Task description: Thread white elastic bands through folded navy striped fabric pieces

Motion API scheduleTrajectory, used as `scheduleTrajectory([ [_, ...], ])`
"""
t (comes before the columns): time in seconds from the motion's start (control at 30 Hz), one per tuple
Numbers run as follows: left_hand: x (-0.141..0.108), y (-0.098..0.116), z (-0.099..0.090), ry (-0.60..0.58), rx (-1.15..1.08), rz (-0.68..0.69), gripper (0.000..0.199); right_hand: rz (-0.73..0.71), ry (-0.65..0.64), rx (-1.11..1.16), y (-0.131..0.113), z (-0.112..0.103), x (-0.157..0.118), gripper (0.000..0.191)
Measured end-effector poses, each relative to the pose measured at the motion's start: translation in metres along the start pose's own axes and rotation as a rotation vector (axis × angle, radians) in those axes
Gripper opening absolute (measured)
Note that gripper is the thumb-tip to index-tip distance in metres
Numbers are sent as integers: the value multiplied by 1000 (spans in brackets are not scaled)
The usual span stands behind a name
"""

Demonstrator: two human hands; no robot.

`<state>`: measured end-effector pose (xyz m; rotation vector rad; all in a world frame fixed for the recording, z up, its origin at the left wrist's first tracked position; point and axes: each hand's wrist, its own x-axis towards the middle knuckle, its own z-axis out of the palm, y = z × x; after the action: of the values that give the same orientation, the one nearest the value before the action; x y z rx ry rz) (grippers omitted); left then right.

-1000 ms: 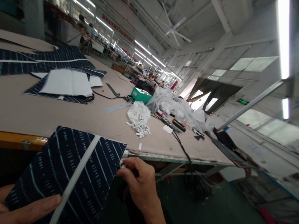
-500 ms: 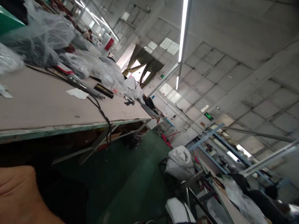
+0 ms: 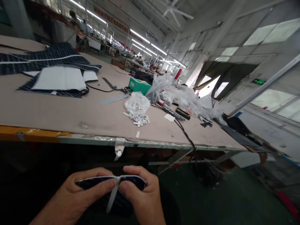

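My left hand [image 3: 86, 190] and my right hand [image 3: 142, 190] are close together below the table's front edge. Between them they pinch a dark blue striped fabric piece [image 3: 122, 203] with a white edge. A narrow white strip [image 3: 112, 198] hangs down from the middle, by both thumbs. On the table [image 3: 58, 115], a plastic bag of small white pieces [image 3: 137, 107] lies beyond my hands. More striped fabric [image 3: 63, 51] with white panels [image 3: 59, 78] rests at the left.
A green box [image 3: 138, 86], clear plastic bags [image 3: 187, 98], a grey tool [image 3: 173, 112] and a black box [image 3: 182, 113] stand farther back. Black cables [image 3: 187, 136] hang over the table edge. A metal square [image 3: 108, 83] lies near the fabric.
The view has swung left and levelled toward the table. Both hands now show with the striped fabric piece between them; before, only part of a hand or arm showed at lower left.
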<state>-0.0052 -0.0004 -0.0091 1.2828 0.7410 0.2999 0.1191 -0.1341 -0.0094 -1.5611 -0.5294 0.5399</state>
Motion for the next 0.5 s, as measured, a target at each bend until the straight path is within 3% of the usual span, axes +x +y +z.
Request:
scheduleTrajectory([
  [0.1,-2,7,7,-39,-18,-5,32,103,-75,108,-3,1,3,25],
  [0.17,-1,7,7,-58,-21,-20,33,39,-117,118,-5,2,5,13],
  [0.23,1,2,5,-86,-46,-40,37,-129,-130,83,-5,3,5,6],
  [0.4,9,-16,-1,-67,-309,-147,35,-711,-77,-25,2,14,1,7],
  [0.5,11,-22,1,-111,-373,-163,36,-746,77,-57,6,17,0,17],
])
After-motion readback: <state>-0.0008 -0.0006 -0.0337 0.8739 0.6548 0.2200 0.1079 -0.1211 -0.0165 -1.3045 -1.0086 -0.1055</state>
